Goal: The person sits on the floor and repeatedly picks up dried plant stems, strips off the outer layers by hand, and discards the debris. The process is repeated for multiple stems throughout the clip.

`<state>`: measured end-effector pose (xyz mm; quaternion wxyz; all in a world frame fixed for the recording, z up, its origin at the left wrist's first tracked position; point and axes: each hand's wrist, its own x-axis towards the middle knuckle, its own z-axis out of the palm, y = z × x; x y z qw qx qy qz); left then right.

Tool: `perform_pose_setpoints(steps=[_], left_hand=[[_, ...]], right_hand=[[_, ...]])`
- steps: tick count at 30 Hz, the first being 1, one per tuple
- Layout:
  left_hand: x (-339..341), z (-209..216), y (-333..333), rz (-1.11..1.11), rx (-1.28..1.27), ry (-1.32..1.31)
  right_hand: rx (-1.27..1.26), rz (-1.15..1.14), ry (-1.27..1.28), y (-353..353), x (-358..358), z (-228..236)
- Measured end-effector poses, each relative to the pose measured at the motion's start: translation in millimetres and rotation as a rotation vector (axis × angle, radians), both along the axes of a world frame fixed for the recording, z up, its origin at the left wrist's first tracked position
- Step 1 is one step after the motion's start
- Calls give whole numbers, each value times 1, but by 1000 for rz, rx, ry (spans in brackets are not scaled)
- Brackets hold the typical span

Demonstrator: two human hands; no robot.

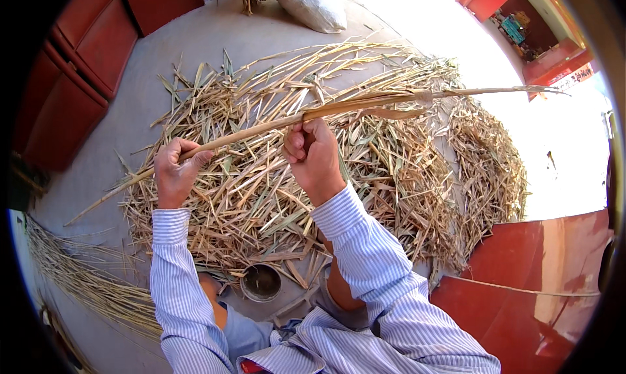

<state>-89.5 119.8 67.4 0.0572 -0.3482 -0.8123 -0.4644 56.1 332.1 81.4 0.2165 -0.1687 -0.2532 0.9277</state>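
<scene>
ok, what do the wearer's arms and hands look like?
The left sleeve and right sleeve are long, loose, white with thin blue stripes, ending in matching striped cuffs. The left hand and right hand are ungloved; no rings or watch visible.

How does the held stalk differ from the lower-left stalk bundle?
The held stalk is single; the stalk bundle has many stems. The held stalk is raised in left hand and right hand; the stalk bundle lies low. The held stalk carries a broad sheath; the stalk bundle looks barer. Both look long, yellowish.
</scene>
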Motion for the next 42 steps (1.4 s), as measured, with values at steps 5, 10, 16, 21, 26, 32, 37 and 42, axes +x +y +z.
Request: perform_pose_setpoints(steps=[5,10,16,21,26,32,37,42], left_hand=[[15,8,14,-1,45,121],[-9,4,1,-16,46,327],[-13,-7,-18,-28,-93,306],[-4,7,-21,42,-164,368],[2,4,-20,145,-332,527],[44,-15,-55,22,-300,313],[135,-177,-72,-383,-612,-249],[257,-320,-118,-437,-943,-464]], right_hand=[[-277,274,75,-24,-10,-9],[57,62,-138,2,4,-4],[514,-225,-145,45,20,-22],[550,-159,-145,37,20,-6],[554,-89,-393,26,9,-5],[511,46,-240,11,-2,-12],[516,51,-178,12,-2,-17],[554,63,-214,7,0,-19]])
